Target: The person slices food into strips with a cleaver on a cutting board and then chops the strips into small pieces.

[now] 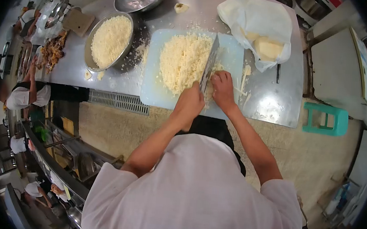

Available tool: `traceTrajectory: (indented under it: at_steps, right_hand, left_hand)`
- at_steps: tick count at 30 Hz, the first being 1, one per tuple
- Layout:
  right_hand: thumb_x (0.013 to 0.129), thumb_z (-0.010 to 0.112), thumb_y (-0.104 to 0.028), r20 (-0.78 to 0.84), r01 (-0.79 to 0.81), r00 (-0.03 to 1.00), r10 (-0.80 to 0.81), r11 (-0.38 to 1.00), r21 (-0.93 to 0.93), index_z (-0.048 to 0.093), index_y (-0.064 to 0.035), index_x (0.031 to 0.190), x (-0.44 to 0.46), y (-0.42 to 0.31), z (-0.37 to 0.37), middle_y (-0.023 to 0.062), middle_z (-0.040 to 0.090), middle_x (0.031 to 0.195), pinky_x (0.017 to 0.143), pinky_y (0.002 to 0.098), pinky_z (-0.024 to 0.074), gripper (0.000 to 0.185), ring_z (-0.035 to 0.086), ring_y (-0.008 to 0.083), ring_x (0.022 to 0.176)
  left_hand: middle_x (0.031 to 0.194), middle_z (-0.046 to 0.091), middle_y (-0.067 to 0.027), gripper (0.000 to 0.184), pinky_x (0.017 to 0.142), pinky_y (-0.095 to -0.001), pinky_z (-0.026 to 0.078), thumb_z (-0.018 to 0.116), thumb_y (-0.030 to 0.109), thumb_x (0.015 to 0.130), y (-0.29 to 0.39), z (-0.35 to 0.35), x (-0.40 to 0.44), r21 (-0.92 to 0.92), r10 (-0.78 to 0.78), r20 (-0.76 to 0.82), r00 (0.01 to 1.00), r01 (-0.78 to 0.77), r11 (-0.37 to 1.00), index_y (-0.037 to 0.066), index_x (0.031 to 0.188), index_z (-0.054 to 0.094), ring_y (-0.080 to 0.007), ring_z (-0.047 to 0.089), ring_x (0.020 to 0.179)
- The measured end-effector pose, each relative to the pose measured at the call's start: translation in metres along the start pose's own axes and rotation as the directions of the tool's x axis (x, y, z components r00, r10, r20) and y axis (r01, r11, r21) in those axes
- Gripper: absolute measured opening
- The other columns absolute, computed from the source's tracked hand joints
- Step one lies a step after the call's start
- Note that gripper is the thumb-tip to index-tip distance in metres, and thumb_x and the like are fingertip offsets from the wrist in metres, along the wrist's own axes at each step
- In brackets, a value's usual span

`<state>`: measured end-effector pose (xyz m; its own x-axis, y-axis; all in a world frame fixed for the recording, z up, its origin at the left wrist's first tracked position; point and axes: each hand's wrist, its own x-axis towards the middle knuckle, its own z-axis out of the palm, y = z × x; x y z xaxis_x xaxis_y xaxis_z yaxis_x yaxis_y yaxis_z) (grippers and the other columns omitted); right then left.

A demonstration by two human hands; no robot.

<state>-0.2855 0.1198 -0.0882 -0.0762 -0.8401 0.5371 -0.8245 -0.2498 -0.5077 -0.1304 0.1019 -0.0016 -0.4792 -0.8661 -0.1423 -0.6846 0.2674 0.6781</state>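
Note:
My left hand (189, 103) is closed round the handle of a cleaver (210, 56), whose broad blade stands on edge over a light blue cutting board (150, 92). To the left of the blade lies a large heap of finely chopped pale yellow food (181, 60). Right of the blade, my right hand (223, 91) has its fingers curled down on pale yellow pieces (210, 92) at the board. The fingertips are close to the blade, and what lies under them is mostly hidden.
A metal bowl (130, 52) full of chopped food stands left of the board; another metal bowl (129, 7) is behind it. A white bag (256, 14) with a pale block (267, 49) lies at right. A green stool (338, 121) stands below. Co-workers are at left.

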Motion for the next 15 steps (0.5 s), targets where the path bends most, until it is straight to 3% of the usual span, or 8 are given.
traceTrajectory:
  at_steps: [2,3,5,6,7,9,11,15]
  right_hand:
    - [0.073,0.058,0.006,-0.001,-0.089,0.996,0.090,0.981,0.174,0.055,-0.0001,0.095,-0.004,0.006,-0.002,0.0174,0.054,0.108,0.090,0.0456,0.0423,0.023,0.050,0.0385,0.104]
    - [0.073,0.058,0.006,-0.005,-0.094,0.995,0.096,0.980,0.174,0.055,-0.0001,0.095,-0.001,0.006,-0.003,0.0174,0.054,0.108,0.090,0.0456,0.0423,0.023,0.050,0.0385,0.104]
    - [0.081,0.058,0.001,-0.175,-0.120,0.974,0.141,0.985,0.125,0.056,0.0008,0.100,0.002,0.004,-0.011,0.0186,0.055,0.109,0.090,0.0458,0.0417,0.020,0.050,0.0389,0.103]
    - [0.085,0.058,-0.003,-0.174,-0.219,0.957,0.232,0.972,0.090,0.058,0.0012,0.104,0.004,-0.001,-0.014,0.0198,0.057,0.108,0.090,0.0458,0.0414,0.019,0.051,0.0398,0.102]
    - [0.085,0.058,-0.003,-0.175,-0.216,0.958,0.228,0.973,0.082,0.058,0.0012,0.104,0.001,0.003,-0.013,0.0198,0.057,0.108,0.090,0.0458,0.0414,0.019,0.051,0.0398,0.102]
    - [0.086,0.058,-0.003,-0.073,-0.296,0.951,0.300,0.953,0.067,0.059,0.0022,0.106,-0.003,0.007,-0.003,0.0205,0.058,0.108,0.090,0.0456,0.0423,0.021,0.052,0.0403,0.103]
    - [0.086,0.058,-0.003,-0.061,-0.286,0.953,0.296,0.949,0.136,0.059,0.0022,0.107,-0.005,0.004,0.004,0.0201,0.058,0.110,0.090,0.0447,0.0430,0.021,0.052,0.0396,0.103]
    - [0.085,0.057,-0.001,0.010,-0.254,0.966,0.259,0.938,0.236,0.059,0.0013,0.108,-0.011,0.003,0.003,0.0179,0.059,0.113,0.089,0.0419,0.0450,0.023,0.054,0.0369,0.103]
  left_hand:
    - [0.071,0.060,-0.0317,0.014,0.064,-0.0515,0.048,0.053,0.003,0.085,0.002,-0.008,-0.015,0.047,-0.045,0.013,0.999,0.044,0.998,-0.009,0.091,0.048,-0.0483,0.061,0.072]
    - [0.071,0.060,-0.0317,0.014,0.064,-0.0515,0.048,0.053,0.003,0.085,-0.009,0.000,-0.010,0.051,-0.041,0.018,0.999,0.040,0.998,-0.009,0.091,0.048,-0.0483,0.061,0.072]
    - [0.073,0.060,-0.0315,0.014,0.065,-0.0519,0.048,0.053,0.004,0.086,-0.031,0.019,-0.001,-0.018,0.039,-0.013,0.999,-0.039,0.999,-0.009,0.090,0.048,-0.0482,0.061,0.074]
    - [0.073,0.060,-0.0315,0.014,0.065,-0.0519,0.048,0.053,0.004,0.086,-0.027,0.014,0.003,-0.022,0.037,-0.012,0.999,-0.038,0.999,-0.009,0.090,0.048,-0.0482,0.061,0.074]
    - [0.074,0.060,-0.0312,0.014,0.066,-0.0520,0.048,0.053,0.004,0.086,-0.015,0.001,0.009,0.035,0.016,0.003,1.000,-0.016,0.999,-0.009,0.090,0.049,-0.0481,0.061,0.075]
    - [0.075,0.060,-0.0308,0.014,0.067,-0.0521,0.048,0.052,0.005,0.086,-0.002,-0.017,0.007,0.101,0.000,0.012,1.000,-0.001,0.995,-0.008,0.091,0.049,-0.0480,0.061,0.076]
    - [0.076,0.060,-0.0307,0.015,0.068,-0.0512,0.048,0.052,0.006,0.087,0.001,-0.026,-0.010,0.097,-0.121,0.046,0.992,0.116,0.988,-0.008,0.091,0.050,-0.0475,0.061,0.079]
    - [0.075,0.060,-0.0310,0.016,0.066,-0.0502,0.048,0.052,0.006,0.087,-0.034,0.000,0.009,0.112,-0.018,-0.004,1.000,0.019,0.994,-0.008,0.094,0.051,-0.0470,0.061,0.076]
